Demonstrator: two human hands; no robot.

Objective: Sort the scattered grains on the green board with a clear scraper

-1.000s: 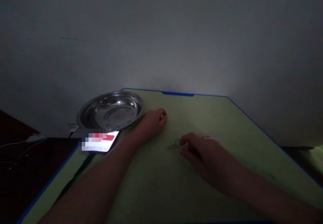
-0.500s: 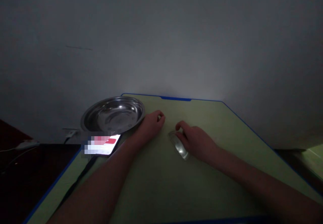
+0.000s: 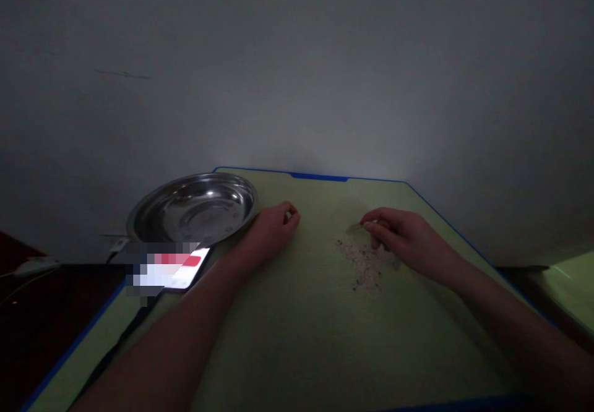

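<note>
One blurred clear piece is pinched in the right hand beside grains right of centre, likely keeping the palm off them, as the left hand curls closed near the bowl.

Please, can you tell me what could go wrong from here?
The loose grains could scatter if the right hand, holding a thin clear piece, brushes them. The metal basin seems to overhang the table's left edge, so a bump from the left hand might tip it. The phone also lies near that edge and could slip off.
</note>
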